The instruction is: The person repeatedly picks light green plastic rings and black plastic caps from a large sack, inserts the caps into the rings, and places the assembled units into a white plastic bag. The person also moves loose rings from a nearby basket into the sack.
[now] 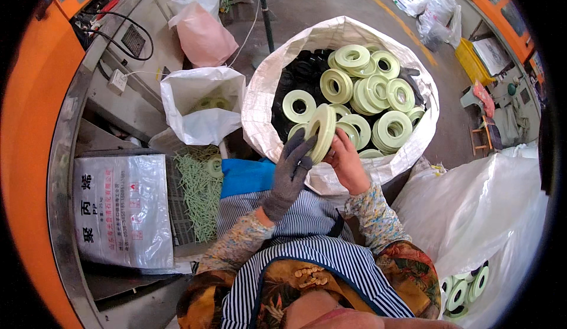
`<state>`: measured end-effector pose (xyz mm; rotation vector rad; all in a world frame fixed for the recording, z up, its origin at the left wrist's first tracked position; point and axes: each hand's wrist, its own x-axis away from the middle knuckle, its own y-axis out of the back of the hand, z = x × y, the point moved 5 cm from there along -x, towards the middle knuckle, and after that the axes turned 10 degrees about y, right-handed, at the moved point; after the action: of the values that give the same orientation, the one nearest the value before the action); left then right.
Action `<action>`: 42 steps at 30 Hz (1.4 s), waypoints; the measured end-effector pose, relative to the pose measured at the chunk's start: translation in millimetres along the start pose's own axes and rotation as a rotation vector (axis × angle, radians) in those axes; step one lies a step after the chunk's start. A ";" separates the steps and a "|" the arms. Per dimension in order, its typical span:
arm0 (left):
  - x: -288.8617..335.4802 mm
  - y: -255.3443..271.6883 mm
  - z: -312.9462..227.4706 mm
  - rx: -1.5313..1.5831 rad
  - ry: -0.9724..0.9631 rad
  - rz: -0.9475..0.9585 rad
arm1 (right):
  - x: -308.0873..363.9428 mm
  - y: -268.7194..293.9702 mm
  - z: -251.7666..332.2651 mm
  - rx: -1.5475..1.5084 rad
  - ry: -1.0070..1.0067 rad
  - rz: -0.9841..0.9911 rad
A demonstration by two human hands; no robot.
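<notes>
Over the near edge of a large white woven sack (pixel 260 113), both hands hold a short stack of pale green plastic rings (pixel 321 134), tilted on edge. My left hand (pixel 287 175), in a dark grey glove, is closed around the stack's left side. Bare fingers of my right hand (pixel 348 166) close on its right side; their tips are partly hidden. Many similar green rings (pixel 377 91) lie in loose piles inside the sack, on top of black parts (pixel 298 69). A dark grey glove (pixel 411 81) appears to rest by the sack's right rim.
To the left stand a smaller white bag (pixel 204 125) with rings inside and a grate covered in thin green plastic sticks (pixel 198 202). A printed white sack (pixel 121 211) lies beside it. Another large white bag (pixel 472 211) with rings bulges at right. An orange machine (pixel 35 152) borders the left.
</notes>
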<state>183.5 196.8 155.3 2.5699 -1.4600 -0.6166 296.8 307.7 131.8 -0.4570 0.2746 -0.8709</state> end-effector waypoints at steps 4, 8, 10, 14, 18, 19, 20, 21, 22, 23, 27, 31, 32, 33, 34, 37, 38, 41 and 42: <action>4.1 16.8 79.0 0.106 0.359 -0.082 | 5.4 23.0 -9.1 -0.286 -0.053 -0.022; -22.0 -25.0 10.9 -0.001 -0.102 0.282 | 16.8 42.2 -8.5 -0.352 -0.098 -0.082; -44.1 -35.3 97.7 -0.007 0.116 0.169 | 22.2 87.7 15.9 -0.544 0.025 -0.188; -74.8 -19.8 129.6 0.323 0.540 -0.116 | 53.2 135.6 211.6 -0.589 0.740 -0.103; -117.4 -44.4 203.2 -0.574 0.067 -0.100 | 13.3 79.3 201.6 -0.766 0.798 0.171; -127.4 -56.9 200.3 -0.881 -0.034 0.082 | -21.9 87.3 151.8 -0.539 0.584 0.057; -133.1 -69.1 201.3 -1.137 -0.122 0.149 | -53.2 94.8 102.3 -0.324 0.359 -0.003; -144.4 -73.5 212.8 -1.229 -0.126 0.280 | -82.5 84.4 53.5 0.084 0.155 -0.129; -148.5 -76.4 213.7 -1.255 -0.221 0.350 | -114.3 97.8 9.7 0.660 0.227 -0.045; -149.2 -74.5 217.2 -1.283 -0.311 0.419 | -135.9 80.5 -11.1 1.006 0.287 0.044; -151.2 -61.0 234.6 -1.077 -0.587 0.341 | -245.3 74.1 -109.4 1.696 0.533 0.262; -143.5 -53.9 227.5 -1.079 -0.592 0.361 | -297.2 71.4 -159.8 1.976 0.496 0.387; -144.0 -44.2 223.6 -1.143 -0.372 0.557 | -297.2 57.3 -157.8 1.971 0.500 0.448; -145.6 -43.4 209.7 -1.161 -0.357 0.594 | -297.9 64.5 -150.5 1.956 0.582 0.360; -146.1 -34.6 205.5 -1.099 -0.362 0.467 | -295.6 59.4 -133.9 1.956 0.606 0.233; -151.9 -3.3 202.3 -0.446 0.096 0.154 | -272.9 60.1 -68.8 1.632 0.694 -0.233; -145.4 12.4 232.8 0.112 0.366 0.082 | -262.5 53.4 -60.5 1.471 0.646 -0.135; -134.3 -1.7 202.9 1.070 0.614 0.203 | -202.9 27.2 -39.4 1.210 0.654 0.215; -124.5 -4.4 189.3 1.028 0.603 0.217 | -181.5 13.8 -41.2 1.188 0.652 0.335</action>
<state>54.2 321.9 17.6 2.6692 -2.0463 1.1332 176.9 446.6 97.6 0.9714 0.3598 -0.6881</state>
